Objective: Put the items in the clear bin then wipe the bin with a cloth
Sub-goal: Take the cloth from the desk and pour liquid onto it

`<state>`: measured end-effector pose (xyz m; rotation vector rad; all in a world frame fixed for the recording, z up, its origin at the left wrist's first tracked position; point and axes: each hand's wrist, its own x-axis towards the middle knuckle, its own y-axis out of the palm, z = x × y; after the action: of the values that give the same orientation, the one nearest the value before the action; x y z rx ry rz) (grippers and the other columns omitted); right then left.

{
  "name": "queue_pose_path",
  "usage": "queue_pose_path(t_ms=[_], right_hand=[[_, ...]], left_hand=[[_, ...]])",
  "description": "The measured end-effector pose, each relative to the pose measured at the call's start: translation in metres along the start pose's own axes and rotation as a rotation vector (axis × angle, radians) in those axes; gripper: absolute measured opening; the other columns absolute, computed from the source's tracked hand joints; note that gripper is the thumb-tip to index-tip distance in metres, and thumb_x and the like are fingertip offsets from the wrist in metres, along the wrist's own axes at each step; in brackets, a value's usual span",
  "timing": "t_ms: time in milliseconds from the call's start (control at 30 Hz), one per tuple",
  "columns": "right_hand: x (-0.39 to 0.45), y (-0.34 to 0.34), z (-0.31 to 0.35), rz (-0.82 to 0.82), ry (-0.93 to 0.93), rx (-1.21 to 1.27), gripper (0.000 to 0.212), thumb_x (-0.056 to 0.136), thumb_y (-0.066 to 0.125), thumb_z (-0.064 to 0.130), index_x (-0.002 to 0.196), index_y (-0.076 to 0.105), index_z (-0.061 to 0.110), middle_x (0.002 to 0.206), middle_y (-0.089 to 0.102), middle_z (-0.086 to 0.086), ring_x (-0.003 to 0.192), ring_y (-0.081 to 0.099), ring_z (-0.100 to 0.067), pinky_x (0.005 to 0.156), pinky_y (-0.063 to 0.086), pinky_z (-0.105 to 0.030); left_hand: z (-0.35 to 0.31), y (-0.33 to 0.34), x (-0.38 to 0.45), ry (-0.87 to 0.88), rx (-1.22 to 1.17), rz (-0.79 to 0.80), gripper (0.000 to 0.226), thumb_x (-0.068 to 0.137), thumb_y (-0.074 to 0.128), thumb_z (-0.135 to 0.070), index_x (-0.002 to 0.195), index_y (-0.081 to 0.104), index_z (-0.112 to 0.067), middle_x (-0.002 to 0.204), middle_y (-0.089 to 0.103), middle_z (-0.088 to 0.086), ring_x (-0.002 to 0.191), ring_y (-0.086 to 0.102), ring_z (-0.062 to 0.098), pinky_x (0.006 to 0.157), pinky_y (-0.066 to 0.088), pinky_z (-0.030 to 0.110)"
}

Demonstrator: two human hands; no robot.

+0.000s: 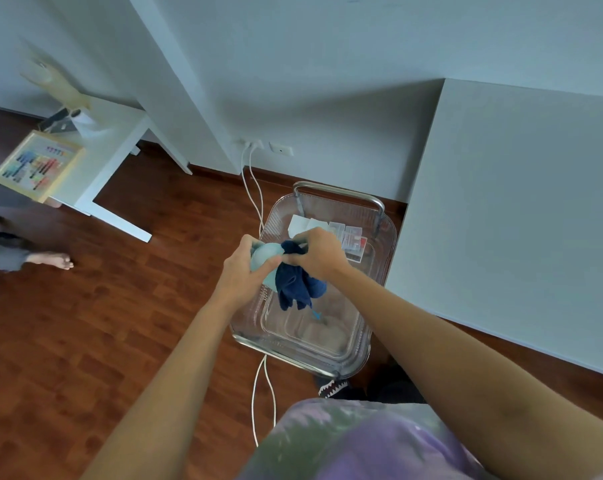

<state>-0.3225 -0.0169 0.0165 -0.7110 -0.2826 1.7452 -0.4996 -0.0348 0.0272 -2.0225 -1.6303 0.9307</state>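
A clear plastic bin (359, 355) with a metal handle stands on the wooden floor below me. Several small white and red packets (348, 237) lie at its far end. Above the bin's middle, my left hand (244, 271) grips a light blue cloth (263, 258). My right hand (319, 252) pinches a dark blue cloth (296, 287) that hangs down over the bin. The two hands touch each other, and both cloths are bunched between them.
A white table top (518, 220) runs along the right, close to the bin. Two white cables (255, 195) lead from a wall socket under the bin. A white desk (96, 150) with a colourful box stands at left; another person's bare foot (52, 259) rests on the floor.
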Motion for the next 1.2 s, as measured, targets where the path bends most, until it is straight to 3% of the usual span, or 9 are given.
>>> queue_pose_path(t_ms=[167,367,567,667,800,900,1000,1100,1200], right_hand=[[0.015,-0.016,-0.005,0.144,-0.038,-0.038,0.033,0.086,0.066,0.022,0.119,0.069,0.019,0.115,0.07,-0.006,0.105,0.063,-0.024,0.085,0.05,-0.03],[0.007,-0.014,-0.013,0.291,-0.036,0.175,0.039,0.097,0.048,0.008,0.132,0.057,0.022,0.131,0.06,-0.007,0.115,0.056,-0.027,0.099,0.049,-0.037],[0.002,0.0,-0.019,0.359,-0.02,0.307,0.039,0.102,0.036,0.015,0.141,0.042,0.023,0.134,0.052,-0.009,0.119,0.051,-0.026,0.104,0.043,-0.041],[0.001,0.017,-0.019,0.334,0.041,0.57,0.035,0.103,0.033,0.017,0.133,0.047,0.03,0.126,0.055,-0.009,0.113,0.054,-0.02,0.099,0.045,-0.033],[0.008,0.045,-0.012,0.218,0.148,0.824,0.046,0.1,0.033,0.03,0.084,0.068,0.055,0.092,0.068,0.016,0.078,0.063,0.011,0.068,0.048,-0.008],[0.019,0.06,-0.01,0.148,0.275,0.962,0.046,0.098,0.034,0.042,0.075,0.074,0.044,0.081,0.073,0.015,0.076,0.067,0.0,0.066,0.053,-0.015],[0.027,0.069,-0.019,0.08,0.51,0.988,0.04,0.097,0.036,0.043,0.082,0.069,0.026,0.101,0.066,-0.009,0.081,0.061,-0.018,0.079,0.052,-0.034],[0.014,0.072,-0.021,0.038,0.649,1.107,0.032,0.096,0.041,0.041,0.086,0.065,0.022,0.096,0.065,-0.007,0.077,0.06,-0.018,0.061,0.053,-0.028],[-0.003,0.085,-0.008,-0.094,0.526,1.103,0.039,0.095,0.038,0.04,0.122,0.059,0.02,0.129,0.055,-0.003,0.122,0.051,-0.024,0.103,0.044,-0.041]], left_hand=[[0.005,-0.006,0.002,0.061,-0.04,0.136,0.026,0.087,0.061,-0.046,0.111,0.053,-0.042,0.111,0.059,-0.004,0.1,0.065,0.02,0.083,0.058,0.04],[0.009,-0.013,-0.003,0.097,-0.077,0.268,0.052,0.097,0.051,-0.033,0.146,0.033,-0.042,0.144,0.042,-0.01,0.132,0.044,0.012,0.11,0.04,0.036],[0.005,0.012,-0.009,0.049,-0.101,-0.021,0.052,0.076,0.071,-0.053,0.111,0.035,-0.036,0.109,0.058,-0.008,0.09,0.066,0.011,0.06,0.056,0.015],[0.009,0.017,-0.007,0.086,-0.137,-0.075,0.046,0.08,0.07,-0.048,0.109,0.039,-0.03,0.105,0.062,-0.005,0.088,0.068,0.01,0.064,0.06,0.023],[0.014,0.017,-0.01,0.1,-0.144,-0.117,0.043,0.084,0.065,-0.044,0.116,0.04,-0.031,0.108,0.06,-0.016,0.093,0.067,0.002,0.07,0.058,0.018],[0.018,0.019,-0.007,0.079,-0.101,-0.163,0.044,0.088,0.061,-0.043,0.124,0.038,-0.033,0.111,0.054,-0.018,0.1,0.062,0.005,0.075,0.057,0.016],[0.017,0.025,-0.001,0.034,-0.031,-0.198,0.049,0.083,0.067,-0.047,0.122,0.041,-0.035,0.114,0.052,-0.011,0.101,0.057,0.012,0.075,0.053,0.016],[0.01,0.037,0.002,-0.051,-0.048,-0.282,0.057,0.074,0.073,-0.052,0.123,0.049,-0.035,0.107,0.058,-0.014,0.092,0.057,0.006,0.066,0.043,-0.002],[0.005,0.042,0.004,-0.154,-0.127,-0.419,0.044,0.072,0.073,-0.056,0.107,0.058,-0.034,0.088,0.061,-0.025,0.079,0.059,0.001,0.062,0.034,-0.01]])
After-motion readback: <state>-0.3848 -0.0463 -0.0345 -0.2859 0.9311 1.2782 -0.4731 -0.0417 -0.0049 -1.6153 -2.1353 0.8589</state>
